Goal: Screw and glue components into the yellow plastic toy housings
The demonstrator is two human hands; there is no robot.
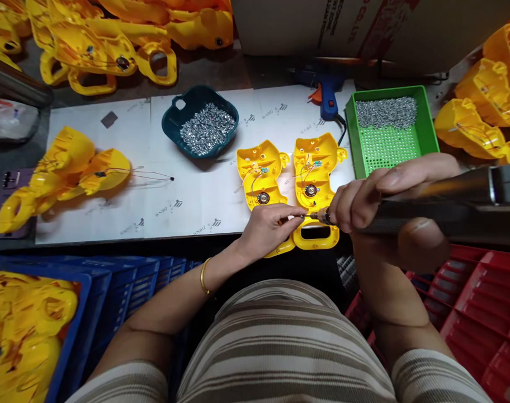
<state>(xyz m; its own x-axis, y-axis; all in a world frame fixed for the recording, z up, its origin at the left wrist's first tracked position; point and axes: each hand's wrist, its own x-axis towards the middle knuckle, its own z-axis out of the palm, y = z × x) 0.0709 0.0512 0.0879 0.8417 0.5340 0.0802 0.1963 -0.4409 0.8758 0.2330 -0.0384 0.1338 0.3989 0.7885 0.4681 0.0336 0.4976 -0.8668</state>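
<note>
My right hand (364, 204) is wrapped round a dark electric screwdriver (443, 204), held level with its bit pointing left. At the bit's tip, the thumb and forefinger of my left hand (272, 224) pinch a small metal screw (302, 216). Beneath the hands lie two yellow plastic shell halves, side by side with their insides up. The right shell half (317, 193) and the left shell half (261, 168) each hold a round speaker, a small green circuit board and thin wires. My left hand covers much of the left shell's handle.
A dark teal bowl (171, 126) of screws stands on the white board (188, 212). A green basket (391, 145) with screws and a blue glue gun (328, 98) are at the back right. More yellow shells (66, 162) lie left. Blue crates (124, 291) and red crates (468, 296) flank me.
</note>
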